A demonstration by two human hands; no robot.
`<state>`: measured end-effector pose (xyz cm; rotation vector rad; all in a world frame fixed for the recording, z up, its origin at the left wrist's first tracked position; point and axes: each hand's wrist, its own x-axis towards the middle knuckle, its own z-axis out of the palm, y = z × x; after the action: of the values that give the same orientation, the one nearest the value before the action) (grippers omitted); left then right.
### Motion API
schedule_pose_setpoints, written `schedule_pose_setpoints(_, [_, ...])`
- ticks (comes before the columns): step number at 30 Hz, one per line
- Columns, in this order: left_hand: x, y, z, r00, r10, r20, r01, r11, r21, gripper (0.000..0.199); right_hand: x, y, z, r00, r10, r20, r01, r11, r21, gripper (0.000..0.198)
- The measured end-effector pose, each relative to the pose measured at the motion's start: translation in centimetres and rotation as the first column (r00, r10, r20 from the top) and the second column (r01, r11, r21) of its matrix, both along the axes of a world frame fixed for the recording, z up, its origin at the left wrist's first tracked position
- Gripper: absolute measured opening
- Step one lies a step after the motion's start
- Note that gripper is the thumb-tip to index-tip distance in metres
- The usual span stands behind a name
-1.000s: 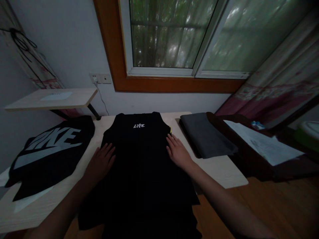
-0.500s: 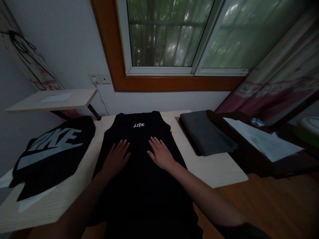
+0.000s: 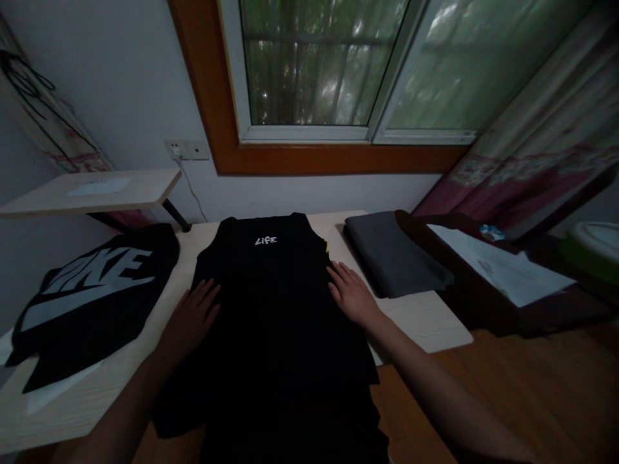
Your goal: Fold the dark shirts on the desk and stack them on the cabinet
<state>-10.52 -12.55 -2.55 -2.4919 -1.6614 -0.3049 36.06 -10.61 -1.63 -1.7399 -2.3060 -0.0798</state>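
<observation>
A black sleeveless garment piece [image 3: 271, 296] lies flat on the pale wooden table [image 3: 425, 322], with white chalk-like marks near its upper edge. Its lower end reaches past the table's front edge. My left hand [image 3: 194, 314] rests on the garment's left side, fingers stretched out and pointing away from me. On the opposite side, my right hand [image 3: 352, 291] lies flat along the right edge, fingers extended. Neither hand grips the cloth. A bit of yellow [image 3: 327, 247] shows at the right armhole edge.
On the left lies a black cloth piece with large grey lettering [image 3: 97, 290], beneath a small raised shelf [image 3: 155, 183]. Folded dark grey fabric [image 3: 396, 251] sits at the right. Beyond it, white paper [image 3: 503, 264] covers part of a dark surface. A window [image 3: 314, 64] is behind the table.
My hands have slid apart over the garment, from its middle out to its left and right sides. The cloth stays spread flat. The camera view has shifted slightly.
</observation>
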Motion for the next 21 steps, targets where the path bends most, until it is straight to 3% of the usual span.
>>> schedule_pose_setpoints(10, [0.8, 2.8, 0.9, 0.999, 0.027, -0.026, -0.026, 1.000, 0.003, 0.050, -0.4, 2.4, -0.2, 0.998, -0.030, 0.062, 0.032, 0.999, -0.027, 0.056])
schedule_pose_setpoints(21, [1.4, 6.4, 1.1, 0.996, 0.090, 0.025, -0.090, 0.996, -0.020, 0.050, -0.8, 7.0, 0.2, 0.996, -0.058, 0.063, 0.062, 0.996, -0.063, 0.055])
